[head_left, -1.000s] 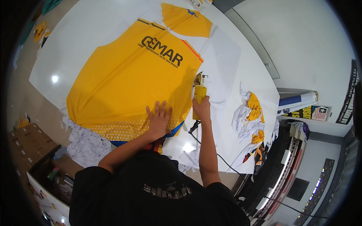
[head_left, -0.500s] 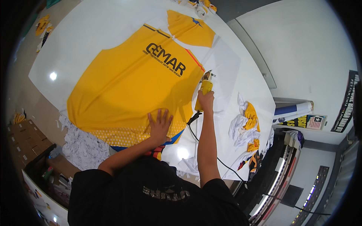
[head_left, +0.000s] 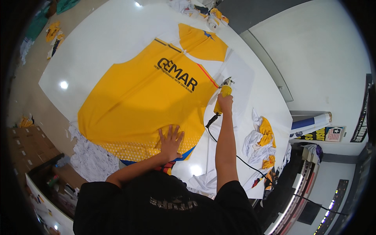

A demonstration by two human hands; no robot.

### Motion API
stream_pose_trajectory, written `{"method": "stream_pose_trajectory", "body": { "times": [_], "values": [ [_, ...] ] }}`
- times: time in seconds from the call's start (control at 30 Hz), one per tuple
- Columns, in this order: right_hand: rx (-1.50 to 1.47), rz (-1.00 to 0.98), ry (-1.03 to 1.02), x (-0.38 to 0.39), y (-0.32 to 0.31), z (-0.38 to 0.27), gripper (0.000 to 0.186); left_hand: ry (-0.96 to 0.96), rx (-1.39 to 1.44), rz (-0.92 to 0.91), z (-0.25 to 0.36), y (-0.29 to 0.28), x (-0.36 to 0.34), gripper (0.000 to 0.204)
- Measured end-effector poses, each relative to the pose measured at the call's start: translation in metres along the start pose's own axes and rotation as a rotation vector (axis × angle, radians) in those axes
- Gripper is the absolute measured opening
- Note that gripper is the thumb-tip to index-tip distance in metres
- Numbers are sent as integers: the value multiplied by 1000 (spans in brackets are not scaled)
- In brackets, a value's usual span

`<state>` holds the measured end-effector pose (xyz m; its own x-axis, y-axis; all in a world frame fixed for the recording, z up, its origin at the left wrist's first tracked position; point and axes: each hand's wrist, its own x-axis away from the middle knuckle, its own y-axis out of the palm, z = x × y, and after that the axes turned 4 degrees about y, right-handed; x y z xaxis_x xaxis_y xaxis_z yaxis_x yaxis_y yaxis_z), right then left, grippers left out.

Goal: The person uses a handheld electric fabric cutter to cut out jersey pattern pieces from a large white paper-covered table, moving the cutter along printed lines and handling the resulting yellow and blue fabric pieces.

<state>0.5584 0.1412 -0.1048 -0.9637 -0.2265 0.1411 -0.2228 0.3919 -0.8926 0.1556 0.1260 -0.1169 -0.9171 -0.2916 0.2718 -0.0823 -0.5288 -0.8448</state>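
A large yellow jersey panel (head_left: 137, 105) with dark lettering and a dotted lower hem is spread on the white table (head_left: 90, 51). My left hand (head_left: 171, 144) lies flat on it near the hem, fingers spread. My right hand (head_left: 225, 102) grips a yellow corded electric fabric cutter (head_left: 226, 91). The cutter's metal head is at the panel's right edge, beside the red stripe. White cloth runs along that edge. Beyond the panel's upper right lies a smaller yellow sleeve piece (head_left: 201, 43) with a blue mark.
White and yellow scraps (head_left: 262, 135) are heaped on the table's right side, where the black cord (head_left: 250, 167) trails. More scraps (head_left: 209, 13) lie at the far edge. A pile of white cloth (head_left: 92, 154) is at left, beside cardboard boxes (head_left: 29, 147). A long machine (head_left: 291, 188) stands at right.
The whole view has shifted, so everything appears slightly lower and further right. The cutter's head stays by the panel's right edge near the red stripe; my left hand still presses the hem.
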Motion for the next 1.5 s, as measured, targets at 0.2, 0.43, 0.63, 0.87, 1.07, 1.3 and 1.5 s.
{"method": "stream_pose_trajectory", "body": {
  "times": [0.2,0.43,0.63,0.87,1.07,1.3,1.5],
  "values": [
    [-5,-116,-80,4,-47,46,72,8,-39,-6,-6,-7,6,125],
    [-756,-156,94,115,-78,150,35,63,-52,-43,-27,-11,54,123],
    [-749,27,114,163,-74,216,32,89,-86,-127,-47,-22,89,103],
    [-593,78,209,290,-103,301,32,-96,-53,-451,-68,-61,141,75],
    [-488,5,190,335,-138,286,39,-249,67,-79,-72,-72,78,69],
    [-123,-258,-252,308,-136,205,51,-363,-112,126,-38,-36,-6,116],
    [82,-391,-340,273,-127,178,58,-413,-46,61,-33,-27,-2,131]
  ]
}}
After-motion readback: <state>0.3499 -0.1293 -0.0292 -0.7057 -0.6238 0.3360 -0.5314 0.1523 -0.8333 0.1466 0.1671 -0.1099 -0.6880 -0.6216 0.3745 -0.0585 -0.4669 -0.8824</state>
